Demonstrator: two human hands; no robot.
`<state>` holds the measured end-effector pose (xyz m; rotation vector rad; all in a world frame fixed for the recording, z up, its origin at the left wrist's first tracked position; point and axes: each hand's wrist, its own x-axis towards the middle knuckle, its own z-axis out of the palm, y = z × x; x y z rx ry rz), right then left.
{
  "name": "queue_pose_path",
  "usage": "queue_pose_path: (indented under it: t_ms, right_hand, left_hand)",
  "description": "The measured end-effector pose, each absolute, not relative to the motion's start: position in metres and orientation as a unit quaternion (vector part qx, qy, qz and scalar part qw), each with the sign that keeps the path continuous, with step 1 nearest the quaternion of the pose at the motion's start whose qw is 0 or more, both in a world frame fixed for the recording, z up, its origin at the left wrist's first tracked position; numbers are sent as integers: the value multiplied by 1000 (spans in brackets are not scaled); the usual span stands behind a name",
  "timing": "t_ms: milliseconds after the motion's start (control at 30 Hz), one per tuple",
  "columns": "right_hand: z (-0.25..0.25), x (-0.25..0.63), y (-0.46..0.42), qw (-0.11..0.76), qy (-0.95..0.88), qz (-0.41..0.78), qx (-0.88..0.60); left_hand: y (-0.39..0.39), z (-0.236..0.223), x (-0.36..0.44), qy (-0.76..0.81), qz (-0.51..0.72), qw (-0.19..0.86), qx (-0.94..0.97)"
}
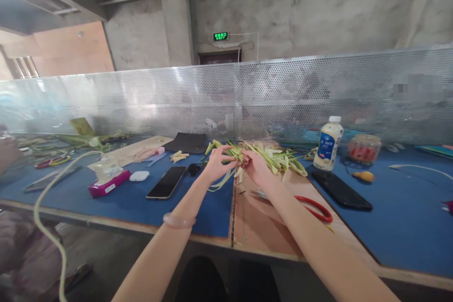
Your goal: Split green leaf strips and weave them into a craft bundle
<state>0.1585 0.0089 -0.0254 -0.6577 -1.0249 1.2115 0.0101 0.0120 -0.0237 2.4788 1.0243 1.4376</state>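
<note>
We hold the bunch of green strips left of the bottle

The white-capped bottle stands upright on the blue table, and we place everything else by it. Left of it, the bunch of green strips lies spread mostly over a wooden panel, its left end between our left hand and right hand. The right hand has a narrow grip, holding the brownish end. The left hand curves about the strips with its grip half wide; whether it pinches any, we cannot tell. A pale bracelet circles our left wrist.

Just in front of the bottle, a dark phone lies flat. Nearer us and left of the bottle are red-handled scissors, partly hidden by our right forearm. To the bottle's right we see a jar with red contents and a small orange object. Well to its left, past our hands, lie a second phone, a white case and a magenta pack.
</note>
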Motion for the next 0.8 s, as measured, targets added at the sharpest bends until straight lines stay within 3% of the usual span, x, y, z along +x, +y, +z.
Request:
queue_pose_path:
  t_ms: [433,800]
  right_hand:
    - [-29,158,15,647,-437,549,-298]
    - [-24,158,10,666,-463,482,-330]
  left_hand:
    - [15,-20,12,344,497,233,762]
    - [15,-20,7,318,461,289,777]
